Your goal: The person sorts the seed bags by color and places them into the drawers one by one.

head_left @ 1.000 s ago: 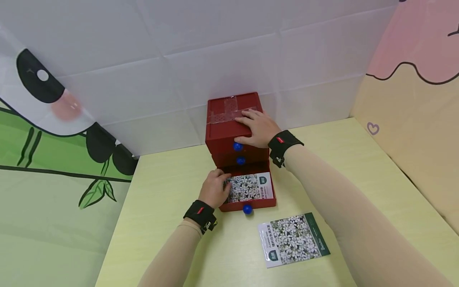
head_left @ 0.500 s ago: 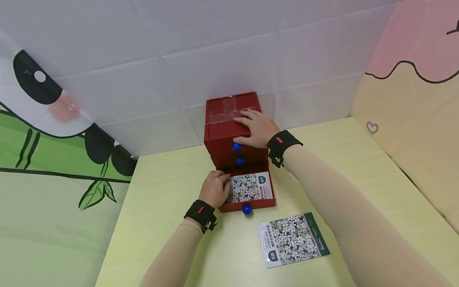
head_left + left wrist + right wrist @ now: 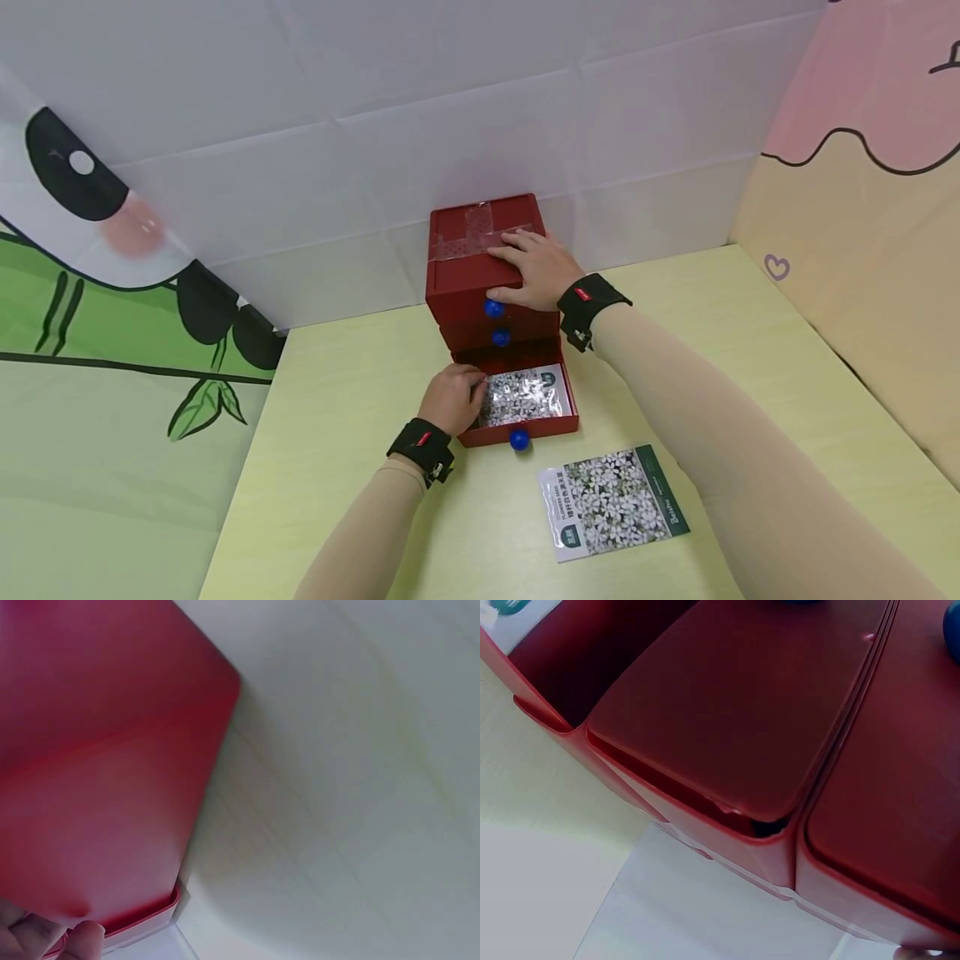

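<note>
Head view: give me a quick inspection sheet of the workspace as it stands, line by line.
Surface: pale yellow-green table, matte, no spills seen.
Job's things: red three-drawer box at the back; bottom drawer pulled out, a flower seed packet lying inside it; the upper two drawers shut, blue knobs showing.
Clutter: second seed packet flat on the table, in front of the box and apart from it.
Hands: left hand at the open drawer's left edge, fingers on the packet inside; right hand resting flat on the box top.
Cables: nothing seen.
Surroundings: white cloth backdrop, panda print at left, pink and cream print at right.
</note>
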Demonstrator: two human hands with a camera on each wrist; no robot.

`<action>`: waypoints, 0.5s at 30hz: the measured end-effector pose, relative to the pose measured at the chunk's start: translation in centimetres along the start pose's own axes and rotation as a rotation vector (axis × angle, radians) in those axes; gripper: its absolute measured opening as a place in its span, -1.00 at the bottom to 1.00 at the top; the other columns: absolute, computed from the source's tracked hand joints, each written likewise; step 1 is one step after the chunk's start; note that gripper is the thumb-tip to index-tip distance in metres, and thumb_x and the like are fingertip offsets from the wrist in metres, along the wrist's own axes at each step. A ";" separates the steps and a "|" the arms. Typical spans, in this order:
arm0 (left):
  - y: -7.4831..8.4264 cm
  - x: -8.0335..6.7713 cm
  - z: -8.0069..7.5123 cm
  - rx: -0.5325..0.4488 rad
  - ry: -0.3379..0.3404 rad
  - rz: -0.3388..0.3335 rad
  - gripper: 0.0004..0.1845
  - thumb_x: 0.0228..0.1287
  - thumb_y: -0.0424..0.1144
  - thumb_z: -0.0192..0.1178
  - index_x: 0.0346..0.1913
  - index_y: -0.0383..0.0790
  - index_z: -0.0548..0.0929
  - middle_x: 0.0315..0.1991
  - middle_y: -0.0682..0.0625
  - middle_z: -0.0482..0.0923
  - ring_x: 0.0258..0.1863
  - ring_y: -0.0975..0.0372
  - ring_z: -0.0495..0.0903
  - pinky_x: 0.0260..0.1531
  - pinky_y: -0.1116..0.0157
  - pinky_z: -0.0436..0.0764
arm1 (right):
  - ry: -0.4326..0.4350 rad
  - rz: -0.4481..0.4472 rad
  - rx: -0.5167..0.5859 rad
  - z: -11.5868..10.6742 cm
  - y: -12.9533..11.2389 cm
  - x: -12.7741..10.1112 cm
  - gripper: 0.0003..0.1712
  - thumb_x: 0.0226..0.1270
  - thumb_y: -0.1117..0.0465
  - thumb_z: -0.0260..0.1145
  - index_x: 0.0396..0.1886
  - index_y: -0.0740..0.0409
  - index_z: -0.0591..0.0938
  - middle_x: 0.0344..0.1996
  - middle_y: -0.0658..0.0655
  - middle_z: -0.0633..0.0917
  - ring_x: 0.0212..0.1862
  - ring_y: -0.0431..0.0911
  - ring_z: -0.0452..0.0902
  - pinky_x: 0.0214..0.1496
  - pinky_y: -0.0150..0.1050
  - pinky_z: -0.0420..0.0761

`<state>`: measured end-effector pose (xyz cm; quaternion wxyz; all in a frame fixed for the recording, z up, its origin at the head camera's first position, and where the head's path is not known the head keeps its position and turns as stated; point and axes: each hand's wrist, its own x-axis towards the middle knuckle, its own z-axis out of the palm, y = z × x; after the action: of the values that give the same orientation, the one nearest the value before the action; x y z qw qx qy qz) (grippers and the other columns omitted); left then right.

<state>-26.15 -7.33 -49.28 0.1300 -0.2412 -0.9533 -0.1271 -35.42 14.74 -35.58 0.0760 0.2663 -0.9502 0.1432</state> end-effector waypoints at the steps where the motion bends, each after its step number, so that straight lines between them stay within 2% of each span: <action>1: 0.0 0.0 0.0 -0.004 -0.002 -0.004 -0.80 0.25 -0.22 0.27 -0.16 -0.25 0.76 -0.15 -0.07 0.68 -0.08 0.10 0.61 0.00 0.17 0.56 | 0.000 0.000 0.000 0.0 0.0 0.0 -0.10 0.16 -0.39 0.19 0.44 -0.12 0.31 0.45 0.11 0.21 0.48 0.07 -0.02 0.45 0.15 -0.08; 15: 0.0 -0.1 -0.1 -0.074 0.002 -0.041 -0.81 0.26 -0.24 0.27 -0.15 -0.23 0.76 -0.15 -0.05 0.69 -0.06 0.10 0.61 0.03 0.15 0.56 | 0.002 0.004 0.003 0.2 0.0 0.1 -0.10 0.16 -0.39 0.19 0.44 -0.12 0.30 0.45 0.10 0.21 0.48 0.07 -0.01 0.45 0.13 -0.09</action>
<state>-26.06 -7.39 -49.25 0.1193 -0.2262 -0.9525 -0.1653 -35.57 14.66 -35.71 0.0765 0.2645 -0.9503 0.1452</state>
